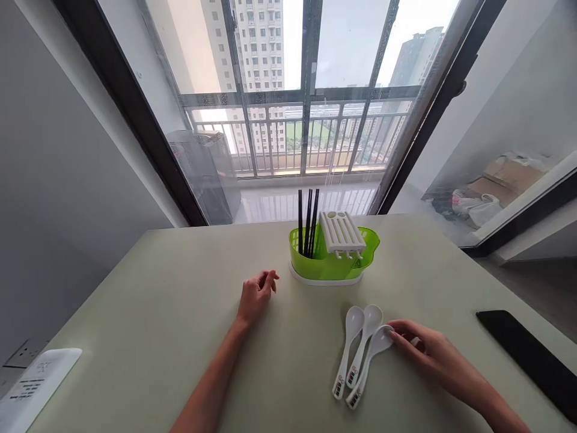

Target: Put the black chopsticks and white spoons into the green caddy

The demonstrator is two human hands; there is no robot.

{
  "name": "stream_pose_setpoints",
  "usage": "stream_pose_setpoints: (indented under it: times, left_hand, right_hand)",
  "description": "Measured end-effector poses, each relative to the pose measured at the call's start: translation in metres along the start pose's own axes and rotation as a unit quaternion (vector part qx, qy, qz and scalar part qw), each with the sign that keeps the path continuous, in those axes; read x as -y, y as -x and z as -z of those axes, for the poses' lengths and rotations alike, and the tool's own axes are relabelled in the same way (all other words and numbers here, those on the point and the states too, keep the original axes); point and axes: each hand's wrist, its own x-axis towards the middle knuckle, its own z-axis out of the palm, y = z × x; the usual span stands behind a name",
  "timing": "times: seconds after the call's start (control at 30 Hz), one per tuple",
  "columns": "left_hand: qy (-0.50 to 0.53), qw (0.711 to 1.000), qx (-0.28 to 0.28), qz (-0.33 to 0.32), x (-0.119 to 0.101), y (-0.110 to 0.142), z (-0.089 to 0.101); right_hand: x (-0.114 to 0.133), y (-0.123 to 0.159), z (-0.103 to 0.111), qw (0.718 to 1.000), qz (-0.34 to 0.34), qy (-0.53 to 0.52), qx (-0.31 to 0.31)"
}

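Observation:
My right hand (419, 346) has its thumb and fingers closed at the bowl edge of the rightmost white spoon (380, 340). Beside that spoon lie a middle white spoon (372, 317) and a left white spoon (354, 322), handles toward me with printed marks at their ends. My left hand (258, 294) rests on the table, fingers curled in, and nothing shows in it. Just beyond it stands a green cutlery holder (311, 270) with a white base. Several black chopsticks (308, 222) stand upright in its left part, and a white slotted rack (342, 233) with hooks sits on top.
A pale table (180, 313) spans the view. At its right edge lies a flat black object (527, 355); a white printed object (45, 379) is at the left edge. Behind the table is a dark-framed glass door (311, 120) onto a balcony.

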Motion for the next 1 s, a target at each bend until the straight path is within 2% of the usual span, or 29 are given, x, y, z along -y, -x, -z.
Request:
stream_pose_setpoints:
  times: [0.27,0.47,0.57,0.67,0.8,0.93,1.0]
  left_hand:
    - [-0.003,1.000,0.000,-0.007,0.000,0.000,0.001]
    - [0.001,1.000,-0.003,-0.009,-0.003,0.000,0.002]
    - [0.004,1.000,-0.003,-0.007,-0.003,0.000,0.002]
    - [0.004,1.000,-0.004,-0.005,-0.003,0.000,0.003]
    - [0.004,1.000,-0.002,-0.003,-0.003,0.001,0.003]
    - [-0.001,1.000,-0.002,0.000,-0.002,0.002,0.003]
    - [-0.003,1.000,0.001,0.002,-0.002,0.002,0.003]
  right_hand:
    - [-0.006,-0.002,-0.003,1.000,-0.013,-0.021,-0.015]
    - [0.003,0.009,0.010,0.996,0.033,-0.084,0.008]
    - [0.020,0.014,0.022,0.995,0.027,-0.077,-0.051]
    - [0.055,0.015,0.038,0.986,0.032,-0.054,-0.153]
    - [0.121,0.010,0.054,0.944,0.096,0.029,-0.313]
    - [0.173,-0.005,0.052,0.849,0.217,0.163,-0.453]
    - [0.189,-0.016,0.047,0.801,0.277,0.210,-0.487]
